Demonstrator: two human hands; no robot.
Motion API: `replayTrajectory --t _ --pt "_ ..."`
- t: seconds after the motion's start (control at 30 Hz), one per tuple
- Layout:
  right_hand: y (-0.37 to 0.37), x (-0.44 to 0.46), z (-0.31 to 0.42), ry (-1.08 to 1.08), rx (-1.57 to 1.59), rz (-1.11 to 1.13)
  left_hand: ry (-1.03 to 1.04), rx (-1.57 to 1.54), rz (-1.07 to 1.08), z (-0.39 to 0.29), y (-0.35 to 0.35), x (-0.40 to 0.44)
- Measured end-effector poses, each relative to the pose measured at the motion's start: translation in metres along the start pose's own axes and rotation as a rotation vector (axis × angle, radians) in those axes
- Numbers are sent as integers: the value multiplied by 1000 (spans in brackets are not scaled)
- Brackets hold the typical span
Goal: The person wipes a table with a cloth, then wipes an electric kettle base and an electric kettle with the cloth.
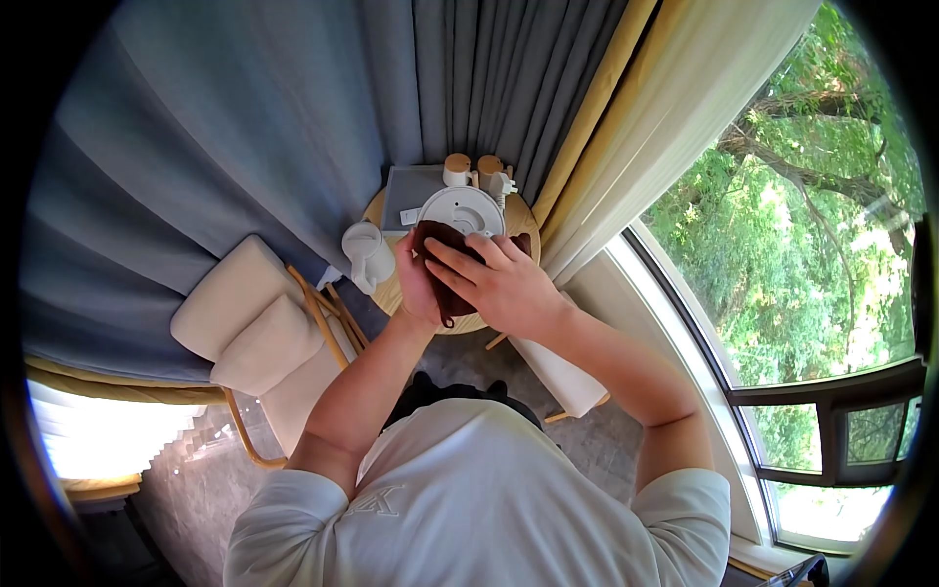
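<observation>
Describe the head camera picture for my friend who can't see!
The left hand holds a brown cloth, the right hand lying on it, above a round table with a white jug. A cream chair is at picture left; green trees show through a window at right.

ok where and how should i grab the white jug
The white jug is probably best held by its handle, coming from the wearer's near side: the handle faces them, while the wide, rounded body offers less to hold.
</observation>
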State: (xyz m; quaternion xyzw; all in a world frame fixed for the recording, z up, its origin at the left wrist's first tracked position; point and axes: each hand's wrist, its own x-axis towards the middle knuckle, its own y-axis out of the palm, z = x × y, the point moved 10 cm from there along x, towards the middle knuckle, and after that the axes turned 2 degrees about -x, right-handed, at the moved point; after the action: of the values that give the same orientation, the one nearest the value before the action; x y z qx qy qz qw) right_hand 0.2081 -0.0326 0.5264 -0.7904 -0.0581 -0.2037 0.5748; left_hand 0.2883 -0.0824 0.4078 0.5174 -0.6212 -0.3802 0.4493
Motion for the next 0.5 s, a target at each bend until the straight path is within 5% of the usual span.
replayTrajectory --t 0.5 --pt "-2 7 -31 -33 143 -10 -27 -125 65 7 21 4"
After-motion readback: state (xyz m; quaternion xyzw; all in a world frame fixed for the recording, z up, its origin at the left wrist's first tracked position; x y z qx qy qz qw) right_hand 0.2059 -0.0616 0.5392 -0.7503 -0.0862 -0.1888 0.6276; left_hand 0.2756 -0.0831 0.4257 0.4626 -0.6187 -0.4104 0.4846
